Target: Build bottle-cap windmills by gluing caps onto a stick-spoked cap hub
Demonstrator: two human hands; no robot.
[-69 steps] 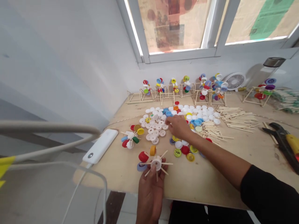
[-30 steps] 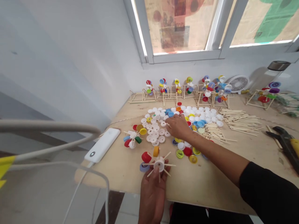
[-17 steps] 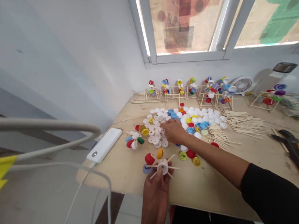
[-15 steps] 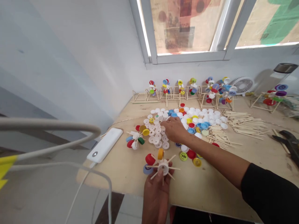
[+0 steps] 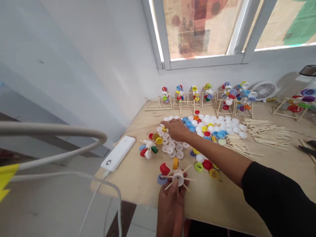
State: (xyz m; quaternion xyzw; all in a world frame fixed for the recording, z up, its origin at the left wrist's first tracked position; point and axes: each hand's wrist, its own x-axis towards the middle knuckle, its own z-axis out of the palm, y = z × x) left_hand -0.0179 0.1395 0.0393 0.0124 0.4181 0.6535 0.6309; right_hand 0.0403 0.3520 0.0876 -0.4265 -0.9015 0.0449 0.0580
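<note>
My left hand (image 5: 170,200) grips a small wheel by its white cap hub (image 5: 178,178), the thumb pressed on the front. Thin wooden sticks radiate from this hub. An orange cap (image 5: 175,163), a red cap (image 5: 164,169) and a blue cap (image 5: 162,179) sit on its upper and left sticks; the other visible sticks end bare. My right hand (image 5: 178,130) is over the left part of the spread of bottle caps, palm down, index finger stretched out toward the white caps (image 5: 170,144). I see nothing held in it. A finished-looking cap wheel (image 5: 149,144) lies to the left.
Several stick frames with cap wheels (image 5: 207,93) stand along the wall. A white fan (image 5: 263,90) is behind them. Loose sticks (image 5: 269,131) lie at the right, near dark-handled pliers (image 5: 308,150). A white power bank (image 5: 120,154) with a cable rests at the left edge.
My right hand has shifted left over the caps, its index finger now extended. My left hand still holds the wheel in much the same pose. The whole view has shifted slightly.
</note>
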